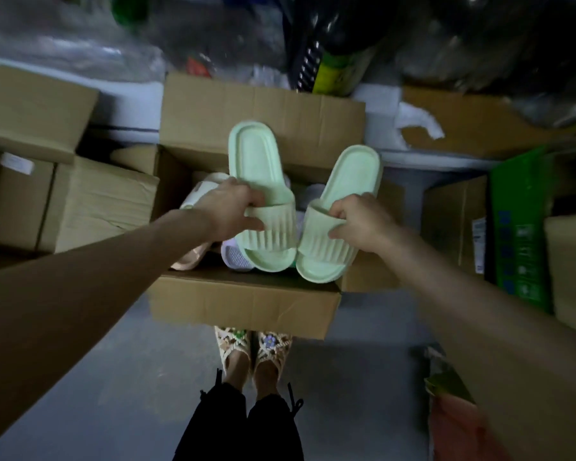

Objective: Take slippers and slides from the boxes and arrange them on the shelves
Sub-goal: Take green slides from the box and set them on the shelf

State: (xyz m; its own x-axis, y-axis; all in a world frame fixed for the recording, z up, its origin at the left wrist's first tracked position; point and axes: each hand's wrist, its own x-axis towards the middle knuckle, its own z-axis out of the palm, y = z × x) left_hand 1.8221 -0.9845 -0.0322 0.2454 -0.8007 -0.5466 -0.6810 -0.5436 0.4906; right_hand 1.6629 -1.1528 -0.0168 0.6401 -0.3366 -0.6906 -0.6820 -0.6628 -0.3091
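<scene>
Two pale green slides hang above an open cardboard box point(243, 302) on the floor. My left hand point(228, 211) grips the ribbed strap of the left green slide point(260, 174), its heel pointing away from me. My right hand point(363, 221) grips the strap of the right green slide point(350, 174), which leans to the right. Inside the box lie a cream slide point(202, 191), a peach slide point(190, 259) and a white-lilac slide point(233, 254), partly hidden by my hands and the green pair.
Closed cardboard boxes point(90, 207) stand to the left, another box point(456, 221) and a green carton point(519, 227) to the right. Plastic-wrapped goods point(213, 34) pile up behind. My feet in patterned slippers point(251, 351) stand on the grey floor before the box.
</scene>
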